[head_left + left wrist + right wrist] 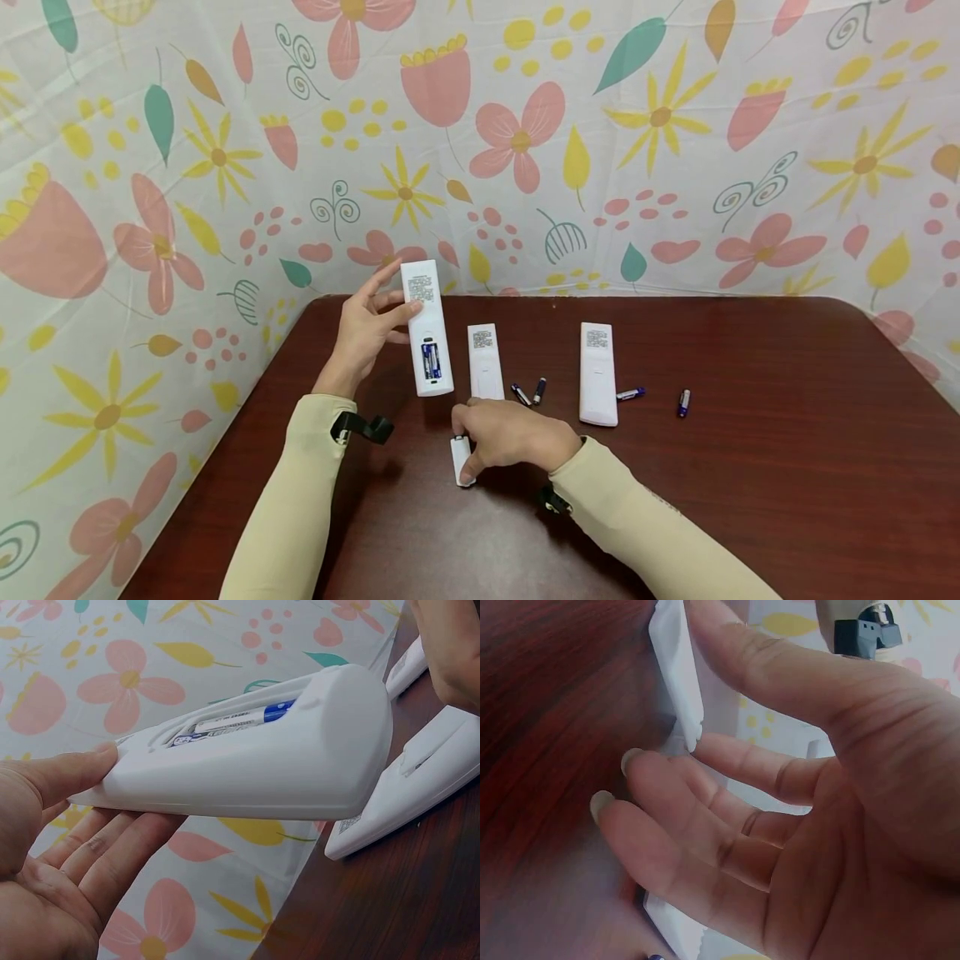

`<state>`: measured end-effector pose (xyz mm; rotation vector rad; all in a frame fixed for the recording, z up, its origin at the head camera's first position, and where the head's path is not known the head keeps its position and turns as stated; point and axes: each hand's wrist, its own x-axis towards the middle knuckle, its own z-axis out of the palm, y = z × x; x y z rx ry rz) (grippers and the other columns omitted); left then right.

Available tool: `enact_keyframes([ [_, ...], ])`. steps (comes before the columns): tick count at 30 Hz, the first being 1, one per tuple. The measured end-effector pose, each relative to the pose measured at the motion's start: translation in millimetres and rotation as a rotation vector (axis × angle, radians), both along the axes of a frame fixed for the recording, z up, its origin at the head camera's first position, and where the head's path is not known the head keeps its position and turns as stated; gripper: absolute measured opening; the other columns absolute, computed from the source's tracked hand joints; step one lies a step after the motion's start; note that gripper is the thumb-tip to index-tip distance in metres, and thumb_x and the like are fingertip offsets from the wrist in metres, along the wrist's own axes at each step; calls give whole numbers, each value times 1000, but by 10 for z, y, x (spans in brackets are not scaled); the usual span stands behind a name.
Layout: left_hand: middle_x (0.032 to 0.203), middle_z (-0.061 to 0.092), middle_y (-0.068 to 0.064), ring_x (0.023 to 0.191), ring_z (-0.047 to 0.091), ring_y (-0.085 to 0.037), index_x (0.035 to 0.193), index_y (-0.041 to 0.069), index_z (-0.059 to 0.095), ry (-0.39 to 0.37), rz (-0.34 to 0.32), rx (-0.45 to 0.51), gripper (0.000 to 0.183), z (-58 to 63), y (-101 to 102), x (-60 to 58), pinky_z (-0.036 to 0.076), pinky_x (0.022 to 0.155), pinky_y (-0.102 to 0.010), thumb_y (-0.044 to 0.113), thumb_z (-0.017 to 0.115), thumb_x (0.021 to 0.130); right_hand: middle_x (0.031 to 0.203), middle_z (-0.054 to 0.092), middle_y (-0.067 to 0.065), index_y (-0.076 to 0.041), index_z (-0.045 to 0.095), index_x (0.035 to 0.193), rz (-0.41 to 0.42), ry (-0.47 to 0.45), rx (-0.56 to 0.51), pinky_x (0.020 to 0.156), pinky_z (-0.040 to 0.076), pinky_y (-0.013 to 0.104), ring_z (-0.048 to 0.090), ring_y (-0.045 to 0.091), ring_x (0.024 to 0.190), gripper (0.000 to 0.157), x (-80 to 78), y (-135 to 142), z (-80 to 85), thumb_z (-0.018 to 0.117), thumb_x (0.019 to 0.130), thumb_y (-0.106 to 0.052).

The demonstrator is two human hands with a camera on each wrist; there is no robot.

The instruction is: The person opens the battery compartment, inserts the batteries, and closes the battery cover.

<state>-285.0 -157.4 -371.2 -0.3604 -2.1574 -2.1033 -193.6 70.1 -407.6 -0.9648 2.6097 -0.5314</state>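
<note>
My left hand [360, 329] holds a white remote control [431, 327] up off the table, its back turned towards me and tilted slightly. Thumb and fingers grip it near the upper half. Its battery compartment is uncovered, with blue-and-silver batteries [431, 362] lying inside; the left wrist view shows these batteries [240, 720] seated in the recess. Lower and to the right, my right hand [517, 433] pinches a small white battery cover [461, 460] by its ends. In the right wrist view the cover [679, 675] sits between thumb and index finger, the other fingers loosely bent.
Two more white remotes lie face down with backs closed: one [485, 362] just beyond my right hand, another [597, 375] farther right. Several loose batteries lie near them, including one [684, 403] at the right. A floral cloth [480, 150] hangs behind the brown table [750, 500].
</note>
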Motion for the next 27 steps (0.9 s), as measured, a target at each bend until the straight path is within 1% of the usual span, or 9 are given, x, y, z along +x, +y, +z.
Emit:
enact_keyframes([
  [7, 126, 70, -20, 94, 75, -27, 159, 30, 53, -3, -2, 5, 70, 4, -2, 1, 66, 67, -41, 6, 78, 98, 96, 60, -3, -14, 65, 102, -3, 45, 41, 79, 53, 32, 58, 13, 82, 45, -4, -31, -41, 98, 78, -32],
  [12, 126, 70, -20, 94, 75, -27, 158, 29, 53, 4, -1, 4, 69, 1, 0, 1, 66, 67, -41, 6, 78, 98, 97, 60, -4, -14, 63, 100, -7, 42, 2, 79, 53, 32, 58, 13, 83, 43, 4, -43, -25, 98, 79, -27],
  [16, 125, 70, -20, 94, 75, -27, 158, 29, 53, 5, -2, 6, 70, 4, 3, 6, 66, 66, -41, 6, 79, 98, 95, 60, -5, -14, 61, 100, 32, 43, -49, 78, 51, 30, 56, 12, 80, 41, -1, -60, -15, 96, 81, -21],
  [19, 125, 70, -20, 94, 75, -27, 158, 29, 54, 4, -2, 8, 70, 5, 1, 7, 66, 67, -41, 5, 79, 98, 91, 61, -4, -13, 61, 100, 58, 21, -90, 76, 50, 29, 56, 12, 79, 38, -8, -66, -13, 94, 83, -15],
  [23, 125, 70, -19, 93, 76, -27, 158, 29, 53, 2, -2, 3, 70, 3, 0, 2, 66, 67, -42, 6, 79, 98, 90, 63, -2, -14, 61, 103, 54, -37, -129, 73, 50, 27, 57, 11, 79, 36, -18, -66, -19, 92, 85, -8],
  [27, 124, 70, -19, 92, 75, -27, 159, 29, 53, 1, -3, 2, 70, 1, 2, 0, 66, 67, -42, 6, 78, 98, 93, 67, 1, -14, 62, 105, 49, -94, -168, 68, 54, 25, 61, 9, 70, 33, -31, -64, -38, 88, 88, -3],
])
